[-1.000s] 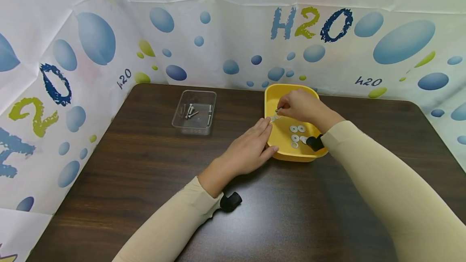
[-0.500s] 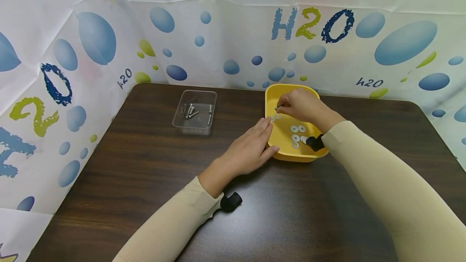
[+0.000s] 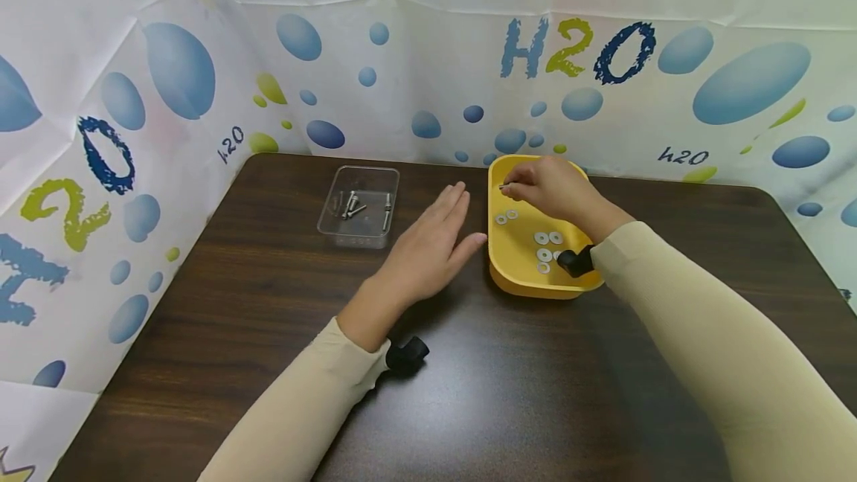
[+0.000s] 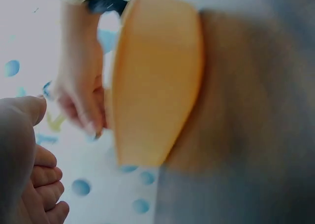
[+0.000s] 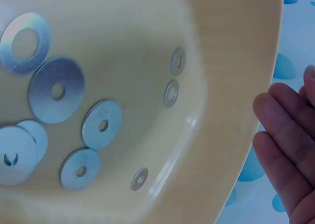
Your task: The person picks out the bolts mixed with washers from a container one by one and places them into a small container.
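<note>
My left hand (image 3: 428,244) hovers just left of the yellow tray (image 3: 535,283), its fingers straight and the thumb spread apart, holding nothing. Over the far left part of that tray, my right hand (image 3: 549,188) pinches a small metal piece (image 3: 503,186) between thumb and forefinger; its kind cannot be made out. Beneath, flat metal washers (image 5: 101,124) of larger and smaller sizes lie spread on the tray floor. Two small washers (image 3: 506,217) sit near the left wall. In the right wrist view, only some fingers (image 5: 285,150) of the right hand show at the edge.
To the left stands a clear plastic box (image 3: 358,233) with several screws (image 3: 350,203) inside. Both containers rest on the dark wooden table (image 3: 268,303), whose far edge meets a printed sheet (image 3: 415,80). Black wrist cameras (image 3: 407,354) stick out from both sleeves.
My left hand has let go of the tray's left rim and moved left. My right hand has shifted slightly up and away from the two small washers, still pinching the metal piece.
</note>
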Available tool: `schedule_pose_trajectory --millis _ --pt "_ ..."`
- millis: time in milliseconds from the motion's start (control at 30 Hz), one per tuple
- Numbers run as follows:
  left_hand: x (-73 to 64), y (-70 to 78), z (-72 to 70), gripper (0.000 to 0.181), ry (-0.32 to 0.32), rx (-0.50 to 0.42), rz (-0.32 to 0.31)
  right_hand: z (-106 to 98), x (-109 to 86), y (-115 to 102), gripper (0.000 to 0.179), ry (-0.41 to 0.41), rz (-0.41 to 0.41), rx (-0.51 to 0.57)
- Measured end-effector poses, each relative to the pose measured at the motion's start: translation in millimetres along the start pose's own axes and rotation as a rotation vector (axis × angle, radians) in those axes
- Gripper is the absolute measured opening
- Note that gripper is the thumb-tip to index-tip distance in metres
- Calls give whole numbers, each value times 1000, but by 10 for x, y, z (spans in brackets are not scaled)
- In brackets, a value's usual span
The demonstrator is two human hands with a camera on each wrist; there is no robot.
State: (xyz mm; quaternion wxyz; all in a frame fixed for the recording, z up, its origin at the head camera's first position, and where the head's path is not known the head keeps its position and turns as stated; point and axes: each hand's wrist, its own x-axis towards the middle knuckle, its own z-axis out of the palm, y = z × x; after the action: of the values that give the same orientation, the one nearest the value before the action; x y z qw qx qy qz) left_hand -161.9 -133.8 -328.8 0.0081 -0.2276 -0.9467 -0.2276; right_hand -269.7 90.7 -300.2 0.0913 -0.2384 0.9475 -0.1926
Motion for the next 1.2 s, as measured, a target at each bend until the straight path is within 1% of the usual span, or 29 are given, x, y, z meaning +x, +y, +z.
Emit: schedule_pose_trajectory --millis 133,233,300,400,633,733,900,1033,1200 --pt "-27 -113 -163 73 30 -34 -74 -39 8 -38 23 33 -34 21" --pt "-72 -205 -228 74 38 -25 -122 -58 27 -87 23 55 -66 11" --pt "-115 -273 -252 75 43 -8 -142 -59 44 -140 24 67 -84 -1" --pt "-173 -371 -272 75 51 14 -156 -53 67 -225 24 86 -104 -2" --pt "-301 -577 -320 75 66 29 -171 -23 80 -416 23 121 -147 69" --pt "-374 -683 -353 76 59 32 -201 0 95 -494 23 129 -163 78" --pt "-494 -915 -384 77 47 40 -248 52 132 -642 22 145 -181 73" --pt "-537 -1087 -416 77 64 40 -270 104 160 -779 20 194 -200 80" --pt "-546 -1230 -424 79 70 33 -292 191 191 -970 19 246 -209 126"
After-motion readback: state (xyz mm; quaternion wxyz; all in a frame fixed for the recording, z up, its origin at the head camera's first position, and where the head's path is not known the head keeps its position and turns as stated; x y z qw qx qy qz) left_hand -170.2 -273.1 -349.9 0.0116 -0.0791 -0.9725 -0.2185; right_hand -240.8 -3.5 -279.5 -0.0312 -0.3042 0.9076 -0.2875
